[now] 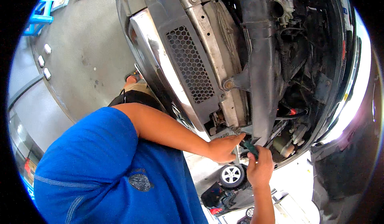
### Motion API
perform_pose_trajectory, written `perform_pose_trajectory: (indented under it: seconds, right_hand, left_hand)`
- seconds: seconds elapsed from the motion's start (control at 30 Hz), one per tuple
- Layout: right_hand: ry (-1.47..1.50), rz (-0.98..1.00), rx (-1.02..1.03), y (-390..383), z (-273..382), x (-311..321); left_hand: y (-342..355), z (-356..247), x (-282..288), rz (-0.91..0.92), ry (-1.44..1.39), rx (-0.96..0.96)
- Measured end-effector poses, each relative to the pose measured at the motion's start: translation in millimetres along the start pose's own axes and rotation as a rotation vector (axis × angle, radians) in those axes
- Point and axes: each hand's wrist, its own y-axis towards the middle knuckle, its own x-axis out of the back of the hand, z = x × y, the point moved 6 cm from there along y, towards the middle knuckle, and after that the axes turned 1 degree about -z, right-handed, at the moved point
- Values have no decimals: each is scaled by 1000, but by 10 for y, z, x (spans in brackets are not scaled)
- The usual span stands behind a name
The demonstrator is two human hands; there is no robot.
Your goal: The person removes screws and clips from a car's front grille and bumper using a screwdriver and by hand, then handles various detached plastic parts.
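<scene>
The green handle of what looks like a screwdriver is gripped in my right hand, which is closed round it. Its tip points down into the gap beside the end of the car's front panel and is hidden. My left hand rests at that same corner, just left of the handle. One finger stretches toward the tool and the thumb side stands apart, with nothing visible held. Both hands are at the lower end of the black front panel with a honeycomb grille, close to a thick black duct.
The car's engine bay lies exposed at the right. A rusty metal crossbar runs beside the grille. A blue stool stands on the grey floor at upper left. Another car's wheel shows beyond my hands.
</scene>
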Motion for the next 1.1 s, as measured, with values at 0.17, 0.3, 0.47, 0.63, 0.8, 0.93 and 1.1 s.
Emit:
perform_pose_trajectory:
  seconds: [0.17,0.3,0.47,0.63,0.8,0.93,1.1]
  right_hand:
    - [464,284,-630,45,-438,-215]
    - [306,-117,-33,1,-39,142]
    - [77,-104,-121,-16,-152,153]
    - [295,-6,-337,0,-384,6]
    - [35,-142,86,-162,-102,222]
    - [-49,-66,-83,-167,-197,158]
    - [104,-34,-182,-259,-386,76]
  left_hand:
    - [58,2,-17,28,25,23]
    - [63,-40,-3,-22,76,-15]
    - [69,-129,-11,40,103,42]
    - [40,-219,33,155,90,199]
    - [26,-173,9,47,82,65]
    - [5,-123,-83,27,27,45]
    - [-61,-240,-103,93,-50,68]
